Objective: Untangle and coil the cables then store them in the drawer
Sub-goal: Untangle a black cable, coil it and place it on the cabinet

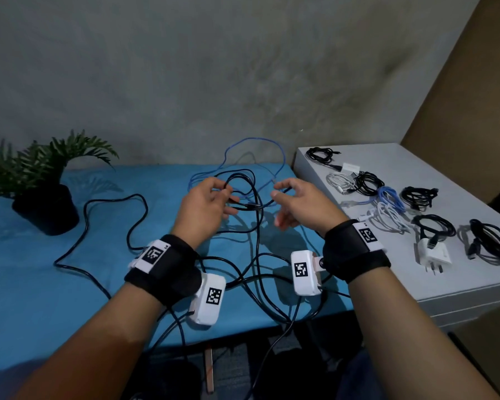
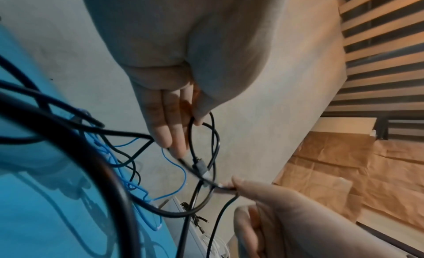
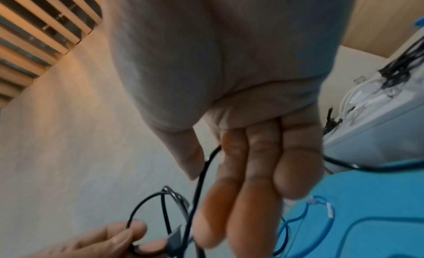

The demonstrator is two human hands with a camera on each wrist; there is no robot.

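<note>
Over the blue table [image 1: 41, 255], right of the plant [image 1: 45, 180], my left hand [image 1: 204, 207] and right hand [image 1: 300, 202] each pinch the black cable [image 1: 243, 180]; I'd ease loops apart slowly, never yank.

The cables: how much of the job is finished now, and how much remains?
Done: several coiled bundles already lie on the white cabinet. In hand: the left hand and right hand each pinch a strand of the black cable, lifted above the blue cloth. Left: the black tangle and the blue cable are still loose, and nothing is seen in a drawer; no drawer is visible.
</note>
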